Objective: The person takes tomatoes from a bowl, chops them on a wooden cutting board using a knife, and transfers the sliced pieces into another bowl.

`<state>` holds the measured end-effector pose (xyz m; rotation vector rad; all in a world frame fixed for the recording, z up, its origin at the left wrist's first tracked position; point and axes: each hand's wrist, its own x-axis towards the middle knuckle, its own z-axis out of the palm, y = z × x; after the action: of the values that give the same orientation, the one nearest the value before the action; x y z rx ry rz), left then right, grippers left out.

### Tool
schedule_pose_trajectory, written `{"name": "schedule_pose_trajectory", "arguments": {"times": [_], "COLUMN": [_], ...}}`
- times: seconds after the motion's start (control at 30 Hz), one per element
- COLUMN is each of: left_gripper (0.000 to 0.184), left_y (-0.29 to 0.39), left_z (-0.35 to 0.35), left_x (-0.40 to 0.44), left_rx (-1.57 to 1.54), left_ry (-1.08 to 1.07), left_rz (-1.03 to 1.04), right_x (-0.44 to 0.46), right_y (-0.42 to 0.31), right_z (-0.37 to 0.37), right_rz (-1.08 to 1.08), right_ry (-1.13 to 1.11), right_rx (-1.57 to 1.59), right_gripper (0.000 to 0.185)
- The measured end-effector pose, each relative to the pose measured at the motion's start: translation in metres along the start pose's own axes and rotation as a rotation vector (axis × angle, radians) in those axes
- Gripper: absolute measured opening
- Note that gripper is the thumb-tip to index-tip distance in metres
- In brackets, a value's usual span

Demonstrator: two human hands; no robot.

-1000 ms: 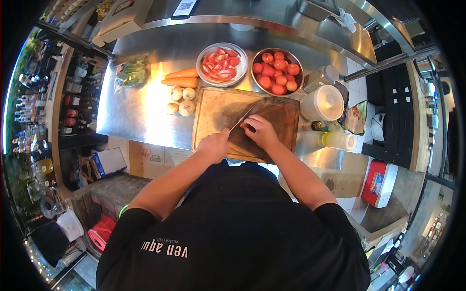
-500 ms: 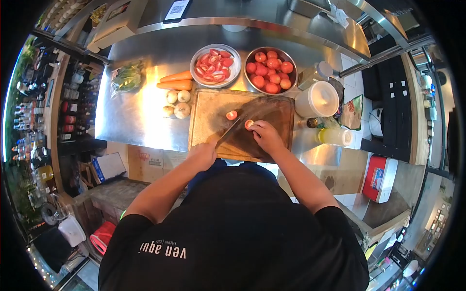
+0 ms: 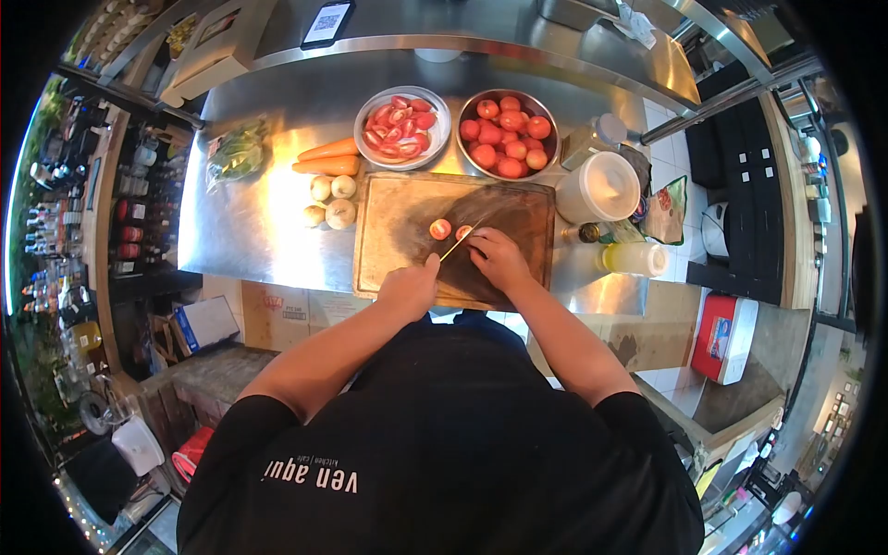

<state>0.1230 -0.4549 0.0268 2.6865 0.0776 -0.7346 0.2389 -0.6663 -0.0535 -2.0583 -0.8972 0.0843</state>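
Note:
My left hand (image 3: 410,289) is wrapped round the handle of a knife (image 3: 455,246), its blade slanting up and right over the wooden cutting board (image 3: 388,199). With its fingertips, my right hand (image 3: 500,260) holds a tomato half (image 3: 463,231) down on the board. The blade lies right beside that half, close to my right fingertips; whether it touches the half I cannot tell. Another tomato half (image 3: 440,228), cut face up, rests on the board just left of the blade.
Behind the board stand a bowl of tomato wedges (image 3: 358,148) and a steel bowl of whole tomatoes (image 3: 462,154). Carrots (image 3: 326,166), several onions (image 3: 340,214) and bagged greens (image 3: 238,153) lie left. A white tub (image 3: 599,188) and an oil bottle (image 3: 636,259) stand right.
My left hand has moved right and slightly up with the knife, bringing the blade beside the held tomato half. The loose half now shows its cut face more fully.

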Motion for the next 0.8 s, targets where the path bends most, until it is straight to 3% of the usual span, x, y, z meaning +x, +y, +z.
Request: {"name": "schedule_pose_trajectory", "arguments": {"times": [0.23,0.3,0.57,0.63,0.8], "left_gripper": [0.029,0.029,0.028,0.030,0.029], "left_y": [-0.016,-0.027,-0.063,-0.077,-0.083], "left_z": [0.020,0.027,0.016,0.029,0.022], "left_x": [0.020,0.005,-0.066,-0.067,-0.053], "left_rx": [-0.093,-0.093,-0.199,-0.210,-0.304], "left_ry": [-0.013,-0.033,-0.023,0.074,0.197], "left_rz": [0.028,0.011,-0.022,-0.138,-0.133], "right_x": [0.000,-0.004,0.008,0.022,0.051], "right_y": [0.001,-0.001,-0.013,-0.016,-0.015], "right_z": [-0.003,-0.007,-0.018,-0.011,0.016], "right_rz": [0.010,0.001,0.014,-0.023,-0.158], "right_ry": [0.003,0.015,0.012,0.013,-0.063], "right_rx": [0.044,-0.060,0.030,0.045,-0.079], "right_gripper": [0.019,0.018,0.031,0.033,0.031]}}
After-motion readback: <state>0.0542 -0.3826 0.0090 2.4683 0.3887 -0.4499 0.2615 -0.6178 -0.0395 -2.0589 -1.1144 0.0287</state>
